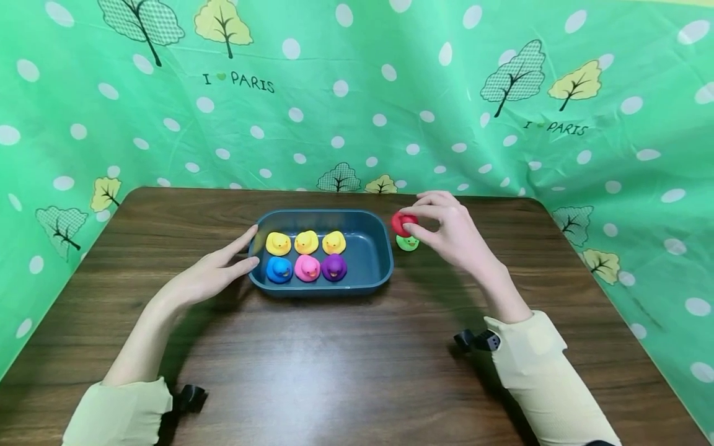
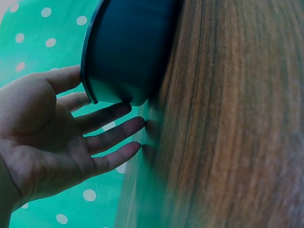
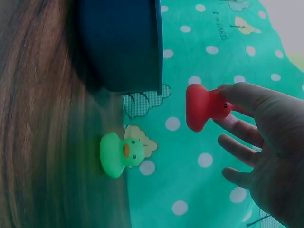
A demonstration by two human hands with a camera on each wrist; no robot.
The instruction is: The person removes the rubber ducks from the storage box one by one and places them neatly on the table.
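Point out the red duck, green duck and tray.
Red duck [image 3: 205, 107]: right wrist view, on its body.
Green duck [image 3: 113, 155]: right wrist view, on its body.
Tray [image 1: 367, 259]: head view, on its bare floor.

A curtained-off tabletop spot, room type unclear: green dotted cloth [image 1: 357, 52] hangs behind a wood-grain table [image 1: 424, 371].

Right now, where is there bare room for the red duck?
Bare: inside the tray, right of the purple duck and the rightmost yellow duck; the table in front of it. Crowded: the tray's left part, two rows of ducks; outside its right end, the green duck and right hand.
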